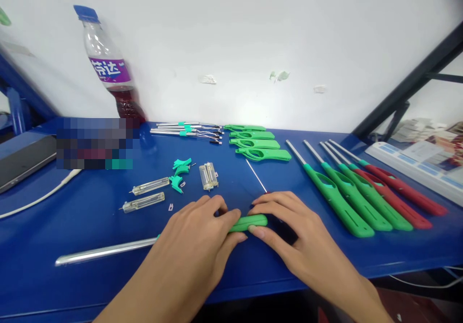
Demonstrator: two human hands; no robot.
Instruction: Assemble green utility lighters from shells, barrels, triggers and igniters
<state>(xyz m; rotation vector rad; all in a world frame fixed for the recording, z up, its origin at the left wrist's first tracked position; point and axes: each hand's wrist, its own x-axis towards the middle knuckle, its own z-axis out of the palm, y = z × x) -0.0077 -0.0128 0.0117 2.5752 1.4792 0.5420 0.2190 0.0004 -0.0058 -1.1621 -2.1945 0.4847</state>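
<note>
A green long-reach lighter [249, 222] lies level just above or on the blue table, its metal tube pointing left. My left hand [200, 238] is closed round the body, covering most of it. At the handle end, my right hand [292, 229] pinches it between thumb and fingers. Behind that hand is a thin metal shaft [256, 176], with a bit of red at its near end; the rest is hidden. Beyond my left hand lie clear fuel tanks [143, 202], turquoise trigger pieces [178, 178] and small pale clips [170, 207].
Metal tubes with wires [184, 131] and green handle shells [255, 143] lie along the wall. Several finished-looking green and red lighters [338, 202] line the right side. A soda bottle [108, 67], a dark device with a white cable [27, 161] and a power strip [415, 171] stand around.
</note>
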